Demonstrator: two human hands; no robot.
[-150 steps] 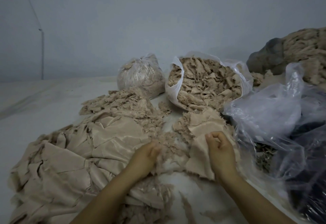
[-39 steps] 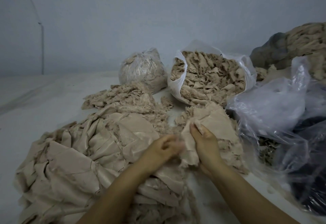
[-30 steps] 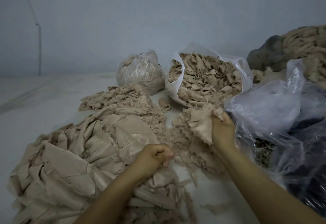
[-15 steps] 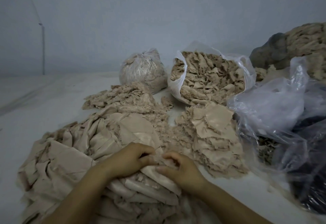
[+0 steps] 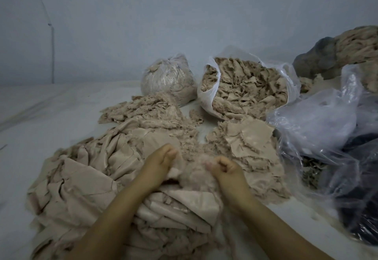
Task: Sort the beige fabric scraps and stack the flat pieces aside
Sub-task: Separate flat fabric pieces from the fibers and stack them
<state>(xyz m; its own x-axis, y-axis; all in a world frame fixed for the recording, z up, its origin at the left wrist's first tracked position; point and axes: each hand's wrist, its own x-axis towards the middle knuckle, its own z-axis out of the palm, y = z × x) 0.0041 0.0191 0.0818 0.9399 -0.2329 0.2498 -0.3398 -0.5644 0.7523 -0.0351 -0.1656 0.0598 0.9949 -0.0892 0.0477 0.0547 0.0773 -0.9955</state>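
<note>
1. Both hands low centre, over near edge of big scrap pile (image 5: 81, 178).
2. Left hand (image 5: 161, 163): fingers curled, gripping a fuzzy scrap (image 5: 194, 174) at its left end.
3. Right hand (image 5: 225, 167): fingers curled tight, pinching same scrap at its right end. Scrap blurred between the hands, shape unclear.
4. Big pile: larger creased beige pieces, spread left of centre on white surface (image 5: 41, 112), running under both forearms.
5. Flat stack (image 5: 251, 143): beige pieces with frayed edges, just right of the hands, touching clear plastic (image 5: 317, 128) on its right.
6. Loose frayed bits (image 5: 141, 110) heaped behind big pile.
7. Open white bag (image 5: 206, 96) behind flat stack, full of crumpled scraps, mouth tipped toward camera.
8. Closed clear bag (image 5: 167, 77) left of open bag, packed with beige material, near the wall (image 5: 184, 14).
9. Clear plastic bunched at right edge over something dark (image 5: 360, 218); can't tell what.
10. Far right corner: mound of beige scraps (image 5: 360, 40) with a grey lump (image 5: 319, 55) against it.
11. Thin pipe (image 5: 52, 55) running up wall at far left.
</note>
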